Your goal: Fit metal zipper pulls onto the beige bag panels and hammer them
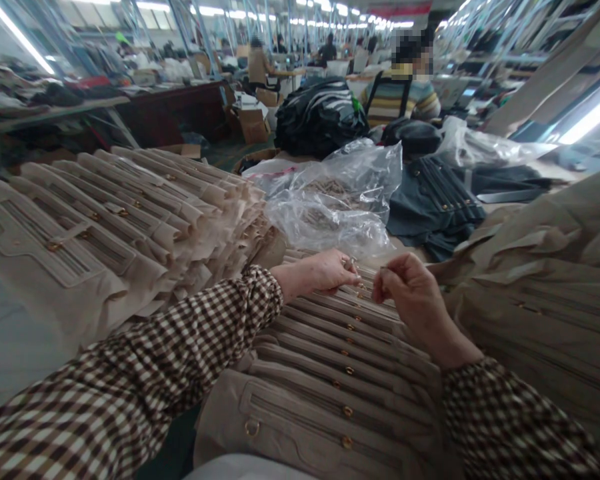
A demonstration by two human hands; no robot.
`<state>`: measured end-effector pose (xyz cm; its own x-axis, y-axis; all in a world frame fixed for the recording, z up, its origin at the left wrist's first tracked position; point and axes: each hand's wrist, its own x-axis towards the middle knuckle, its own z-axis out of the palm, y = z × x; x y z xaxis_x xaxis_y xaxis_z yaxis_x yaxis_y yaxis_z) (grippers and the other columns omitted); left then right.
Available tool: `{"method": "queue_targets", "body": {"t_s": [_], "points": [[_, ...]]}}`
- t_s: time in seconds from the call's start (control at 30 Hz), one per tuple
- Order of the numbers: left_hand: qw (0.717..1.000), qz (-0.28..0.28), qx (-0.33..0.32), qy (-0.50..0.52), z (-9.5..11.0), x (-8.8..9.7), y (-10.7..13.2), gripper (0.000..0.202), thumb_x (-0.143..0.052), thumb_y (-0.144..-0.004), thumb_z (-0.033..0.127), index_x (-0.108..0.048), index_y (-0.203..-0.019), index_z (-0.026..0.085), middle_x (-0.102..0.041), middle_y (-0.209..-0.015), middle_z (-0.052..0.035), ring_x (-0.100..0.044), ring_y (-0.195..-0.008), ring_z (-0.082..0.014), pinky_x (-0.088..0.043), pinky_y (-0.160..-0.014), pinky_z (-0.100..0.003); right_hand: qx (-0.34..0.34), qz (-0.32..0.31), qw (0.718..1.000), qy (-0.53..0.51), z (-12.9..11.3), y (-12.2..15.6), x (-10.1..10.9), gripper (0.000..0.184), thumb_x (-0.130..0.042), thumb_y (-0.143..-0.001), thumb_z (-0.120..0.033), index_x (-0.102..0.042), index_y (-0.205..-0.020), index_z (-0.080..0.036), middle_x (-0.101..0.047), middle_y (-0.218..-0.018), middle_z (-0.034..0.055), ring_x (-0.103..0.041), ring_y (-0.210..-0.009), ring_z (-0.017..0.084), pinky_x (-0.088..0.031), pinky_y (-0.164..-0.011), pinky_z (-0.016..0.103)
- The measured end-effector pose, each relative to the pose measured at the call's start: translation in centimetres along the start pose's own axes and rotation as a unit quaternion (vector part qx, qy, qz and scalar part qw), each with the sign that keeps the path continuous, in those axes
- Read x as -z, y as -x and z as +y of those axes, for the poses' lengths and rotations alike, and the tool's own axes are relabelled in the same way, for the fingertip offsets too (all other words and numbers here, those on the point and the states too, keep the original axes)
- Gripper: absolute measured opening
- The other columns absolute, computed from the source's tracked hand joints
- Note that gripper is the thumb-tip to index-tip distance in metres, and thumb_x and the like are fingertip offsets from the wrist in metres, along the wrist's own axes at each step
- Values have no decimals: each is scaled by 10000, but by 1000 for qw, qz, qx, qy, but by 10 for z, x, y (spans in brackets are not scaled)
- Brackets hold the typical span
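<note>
Left hand [333, 272]: is pinching a small shiny metal fitting [353, 262], frame centre.
Right hand [406, 293]: is curling, apart; grip unclear.
Beige fabric panels [300, 393]: are overlapping lower centre, seemingly exposing round gold rings [347, 442].

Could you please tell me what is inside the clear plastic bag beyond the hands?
In the clear plastic bag, a heap of narrow beige pieces shows. Whatever lies beneath this heap is covered and cannot be seen.

Panel row [300, 393] between left stack [145, 223] and right pile [545, 327], 1 plastic bag [380, 163] behind, pieces [333, 193] apparently inside.
</note>
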<state>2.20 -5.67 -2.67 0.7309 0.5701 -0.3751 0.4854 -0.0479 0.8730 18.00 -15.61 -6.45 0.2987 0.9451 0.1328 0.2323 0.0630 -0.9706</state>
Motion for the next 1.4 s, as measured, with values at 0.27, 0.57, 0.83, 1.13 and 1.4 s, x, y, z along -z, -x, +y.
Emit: {"method": "queue_targets", "body": {"t_s": [0.27, 0.57, 0.83, 1.13, 1.4], "points": [[998, -52, 18, 27, -2, -7, 2, 273, -610, -855, 293, -492, -636, 178, -389, -505, 74, -344, -397, -61, -248, -379, -211, 150, -24, 955, 257, 2, 17, -2, 170, -571, -850, -318, -569, -708, -225, -602, -561, -12, -526, -529, 129, -381, -540, 241], [995, -93, 42, -10, -2, -6, 2, 199, -620, -802, 234, -522, -642, 172, -406, -505, 75, -369, -407, -58, -268, -389, -199, 121, -41, 958, 256, 6, 17, -2, 155, -617, -799, -293, -564, -674, -219, -623, -608, -11, -526, -555, 130, -372, -537, 234], [992, -127, 7, 4, 0, -6, 4, 151, -593, -790, 236, -515, -678, 173, -381, -533, 80, -353, -431, -57, -271, -409, -196, 140, -30, 975, 170, 8, 15, -4, 209, -659, -779, -316, -535, -644, -216, -655, -716, 11, -562, -649, 144, -430, -606, 258], [981, -28, -15, -194, 5, 0, -1, 123, -625, -732, 123, -579, -621, 149, -470, -499, 57, -373, -483, -77, -253, -487, -238, 49, -118, 964, 234, 13, 8, 7, 150, -606, -776, -314, -707, -803, -205, -681, -676, 13, -579, -611, 154, -432, -590, 266], [965, -40, -39, -258, 1, -5, -6, 226, -622, -713, 87, -525, -519, 152, -441, -466, 53, -349, -507, -82, -242, -518, -261, 53, -158, 923, 348, 10, 6, 7, 188, -560, -738, -183, -746, -743, -215, -711, -690, 7, -619, -646, 161, -425, -614, 256]]}}
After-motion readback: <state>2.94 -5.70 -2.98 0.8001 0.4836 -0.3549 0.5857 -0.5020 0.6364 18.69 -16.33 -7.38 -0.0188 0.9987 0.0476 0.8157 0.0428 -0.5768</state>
